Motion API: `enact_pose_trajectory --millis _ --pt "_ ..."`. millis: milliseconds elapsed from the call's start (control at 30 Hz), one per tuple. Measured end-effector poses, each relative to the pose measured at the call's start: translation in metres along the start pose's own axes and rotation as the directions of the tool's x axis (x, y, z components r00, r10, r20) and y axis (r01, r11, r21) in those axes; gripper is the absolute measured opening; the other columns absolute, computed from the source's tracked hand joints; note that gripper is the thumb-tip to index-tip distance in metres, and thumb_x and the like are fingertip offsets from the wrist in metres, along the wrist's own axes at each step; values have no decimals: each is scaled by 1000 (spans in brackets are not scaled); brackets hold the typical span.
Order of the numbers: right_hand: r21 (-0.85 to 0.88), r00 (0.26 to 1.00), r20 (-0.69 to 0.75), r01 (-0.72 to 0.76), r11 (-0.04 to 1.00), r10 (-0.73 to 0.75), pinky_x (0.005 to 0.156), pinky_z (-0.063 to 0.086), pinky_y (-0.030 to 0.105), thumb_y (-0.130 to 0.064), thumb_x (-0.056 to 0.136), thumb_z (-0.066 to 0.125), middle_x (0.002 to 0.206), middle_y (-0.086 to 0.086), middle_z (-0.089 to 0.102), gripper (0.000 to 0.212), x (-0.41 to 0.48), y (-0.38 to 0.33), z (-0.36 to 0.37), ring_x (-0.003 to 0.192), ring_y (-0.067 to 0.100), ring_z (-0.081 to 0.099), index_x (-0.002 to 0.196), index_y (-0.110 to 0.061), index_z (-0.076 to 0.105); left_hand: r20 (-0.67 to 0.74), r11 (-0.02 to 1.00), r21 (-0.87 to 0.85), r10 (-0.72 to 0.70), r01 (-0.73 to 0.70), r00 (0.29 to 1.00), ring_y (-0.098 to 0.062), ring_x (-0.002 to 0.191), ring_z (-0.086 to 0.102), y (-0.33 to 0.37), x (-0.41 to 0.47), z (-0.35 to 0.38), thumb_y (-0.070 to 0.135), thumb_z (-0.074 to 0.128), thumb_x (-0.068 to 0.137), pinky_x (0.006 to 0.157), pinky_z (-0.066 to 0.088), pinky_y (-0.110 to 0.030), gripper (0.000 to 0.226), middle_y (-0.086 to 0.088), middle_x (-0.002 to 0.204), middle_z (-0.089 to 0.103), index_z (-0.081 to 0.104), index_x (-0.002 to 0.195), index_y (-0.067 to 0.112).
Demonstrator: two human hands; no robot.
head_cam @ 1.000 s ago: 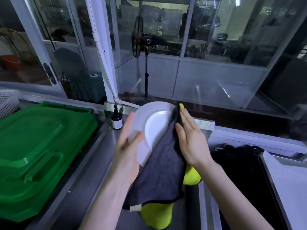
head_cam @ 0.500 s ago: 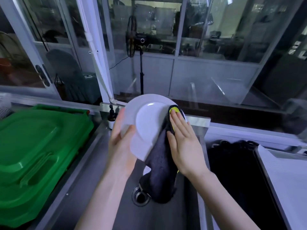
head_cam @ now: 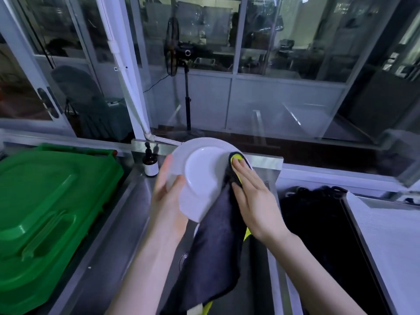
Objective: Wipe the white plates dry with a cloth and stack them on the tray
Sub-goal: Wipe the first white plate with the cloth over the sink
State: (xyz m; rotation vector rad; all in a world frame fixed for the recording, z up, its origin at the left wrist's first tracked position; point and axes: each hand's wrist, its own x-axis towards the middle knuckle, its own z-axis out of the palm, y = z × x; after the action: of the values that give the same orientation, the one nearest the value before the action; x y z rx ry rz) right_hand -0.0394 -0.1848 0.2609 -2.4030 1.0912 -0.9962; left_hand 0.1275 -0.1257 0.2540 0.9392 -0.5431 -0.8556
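A: Plate (head_cam: 204, 178), whereabouts?

B: Up over the sink (head_cam: 127, 223), tilted, face toward the camera. Gripped at the lower left rim by the left hand (head_cam: 168, 201), thumb curled onto the face, fingers behind the rim.

A: And the right hand (head_cam: 252, 196)?

B: Flat, fingers straight and together, pressing the dark cloth (head_cam: 216, 258) onto the plate's right edge. Yellow underside peeking out at the fingertips, the rest hanging down into the sink.

A: Room at the edges?

B: Tight left of the sink, with a green lid (head_cam: 45, 212) right up to its edge. Brown bottle (head_cam: 150, 164) at the sink's back left corner, close to the plate's rim. Right of the sink, a black heap (head_cam: 318, 223), then a pale flat surface (head_cam: 391, 246). Bare steel between lid and left forearm.
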Motion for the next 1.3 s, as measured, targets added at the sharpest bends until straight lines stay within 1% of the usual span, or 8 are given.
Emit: enact_pose_trajectory --millis 200,400,533,633,800,933,1133,1300 --pt "268 994 41 -106 957 99 117 24 18 -4 100 52 137 -17 55 33 -52 -1 8 132 -16 38 128 -19 63 -77 998 44 -51 55 996 -18 126 56 3 14 -9 4 51 96 100 48 -38 52 5 137 59 57 128 45" --pt "374 953 -35 -268 888 302 60 42 3 -7 103 43 80 -16 69 30 -40 -9 11 66 -4 64 93 -32 57 -122 996 63 -60 68 991 -18 126 56 15 30 -24 1 56 92 105 46 -41 52 4 136 60 57 131 36" --pt "51 996 49 -81 995 79 69 49 28 -27 93 53 105 -17 52 31 -31 -7 18 84 9 59 121 -36 45 -132 993 36 -110 115 985 -22 123 58 22 37 -33 0 55 92 101 50 -41 53 -1 139 57 55 136 32" --pt "-242 994 66 96 965 -83 45 51 35 -31 76 68 111 2 45 65 -21 -8 27 72 21 58 137 -27 47 -150 988 26 -146 152 978 -18 115 61 27 41 -35 2 54 94 88 53 -32 51 -3 139 55 49 139 26" --pt "-439 947 -198 146 886 -254 31 40 28 8 60 65 103 13 67 50 -15 -12 32 50 21 55 106 -9 74 -67 957 75 -274 279 959 -26 100 64 29 44 -26 5 51 95 48 52 -28 38 -9 128 60 55 129 20" --pt "-487 885 -298 182 854 -358 40 47 29 17 67 59 93 8 70 49 -19 -4 15 61 20 63 108 -5 75 -86 930 -40 -369 366 926 -15 79 61 20 42 -8 9 59 94 51 53 -20 15 -5 105 63 61 101 22" --pt "-368 924 -377 -81 926 -69 50 51 35 -4 84 65 86 2 65 31 -35 16 -22 65 23 63 112 -11 74 176 906 24 -420 423 890 -29 85 72 1 45 29 35 58 95 73 60 -41 22 -11 88 73 61 108 17" --pt "-59 837 -475 -339 939 272 57 42 25 -22 93 67 73 -9 56 13 -61 36 -57 66 9 54 85 -29 74 349 835 544 -130 -88 928 -19 80 61 -44 41 50 52 55 87 77 51 -36 37 0 94 62 60 118 32"
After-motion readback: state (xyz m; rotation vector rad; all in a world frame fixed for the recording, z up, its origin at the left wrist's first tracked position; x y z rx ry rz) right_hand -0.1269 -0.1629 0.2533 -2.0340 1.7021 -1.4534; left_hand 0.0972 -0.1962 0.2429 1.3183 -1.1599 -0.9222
